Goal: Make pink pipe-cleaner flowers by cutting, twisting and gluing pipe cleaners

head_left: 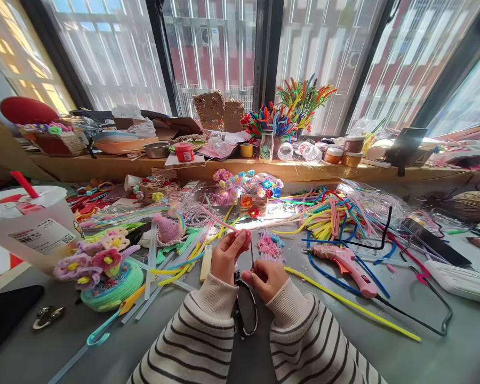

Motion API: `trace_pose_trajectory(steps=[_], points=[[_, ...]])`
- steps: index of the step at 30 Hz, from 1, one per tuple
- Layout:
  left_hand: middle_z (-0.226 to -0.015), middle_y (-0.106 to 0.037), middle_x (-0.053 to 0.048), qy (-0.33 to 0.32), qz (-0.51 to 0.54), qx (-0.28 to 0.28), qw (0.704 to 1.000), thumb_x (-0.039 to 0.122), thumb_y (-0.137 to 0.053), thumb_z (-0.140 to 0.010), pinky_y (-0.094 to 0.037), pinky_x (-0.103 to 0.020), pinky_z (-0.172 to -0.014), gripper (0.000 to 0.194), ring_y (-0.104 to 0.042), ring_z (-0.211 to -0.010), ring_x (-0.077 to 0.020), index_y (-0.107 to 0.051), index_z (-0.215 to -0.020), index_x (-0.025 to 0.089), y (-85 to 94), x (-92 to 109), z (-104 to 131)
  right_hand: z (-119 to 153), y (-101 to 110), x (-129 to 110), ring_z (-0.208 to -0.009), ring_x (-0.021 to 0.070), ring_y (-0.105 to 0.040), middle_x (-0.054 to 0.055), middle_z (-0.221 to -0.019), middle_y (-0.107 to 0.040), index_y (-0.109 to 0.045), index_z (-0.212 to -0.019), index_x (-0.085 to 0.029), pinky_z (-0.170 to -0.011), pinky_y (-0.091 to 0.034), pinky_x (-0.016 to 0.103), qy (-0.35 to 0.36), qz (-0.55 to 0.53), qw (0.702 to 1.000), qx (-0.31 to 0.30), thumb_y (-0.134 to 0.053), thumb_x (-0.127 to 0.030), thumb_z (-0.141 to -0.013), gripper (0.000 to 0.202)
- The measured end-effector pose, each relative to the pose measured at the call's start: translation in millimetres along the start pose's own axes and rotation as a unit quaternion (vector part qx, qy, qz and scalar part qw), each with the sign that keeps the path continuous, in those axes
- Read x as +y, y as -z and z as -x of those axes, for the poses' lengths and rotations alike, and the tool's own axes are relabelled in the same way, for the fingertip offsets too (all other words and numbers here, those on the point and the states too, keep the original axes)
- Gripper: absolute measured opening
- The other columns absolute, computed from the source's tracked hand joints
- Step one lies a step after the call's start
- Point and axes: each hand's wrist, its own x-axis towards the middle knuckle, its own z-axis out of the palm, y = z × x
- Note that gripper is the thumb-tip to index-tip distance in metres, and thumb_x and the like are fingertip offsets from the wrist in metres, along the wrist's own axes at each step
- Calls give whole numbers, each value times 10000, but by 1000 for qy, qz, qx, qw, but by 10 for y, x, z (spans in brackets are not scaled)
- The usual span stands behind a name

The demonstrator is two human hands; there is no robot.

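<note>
My left hand [229, 256] is closed on a pink fuzzy stem [246, 239], whose coiled end shows at the fingertips; its straight length runs up and to the left. Just right of it, my right hand [269, 278] has its fingers pressed together around a thin dark upright piece [252, 255]; what that piece is, I cannot make out. Below and between the hands lies a black-rimmed loop [248, 309] on the grey table [344, 352]. Beyond the hands, small pink and purple clippings [269, 245] are scattered.
A pink glue gun [350, 266] with a black cable lies at the right, beside a yellow stem [356, 306]. Left are a green ball with fuzzy flowers [112, 288] and a drink cup [44, 229]. A flower basket [253, 206] stands behind, before a cluttered sill [224, 166].
</note>
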Motion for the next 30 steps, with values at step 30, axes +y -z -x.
trace_pose_trajectory(steps=[30], points=[[-695,-634,-9,-14,-39,15,999,274,-660,-494,-418,-195,-553,217,-543,-579,-80,-633,-678,163,51,-37,-54,-19,-75,103,-381,62,-316,-35,-383,-410,-433,-398,-160,-394,-217,194,29,-18,999,10,-409,-470,-693,428]])
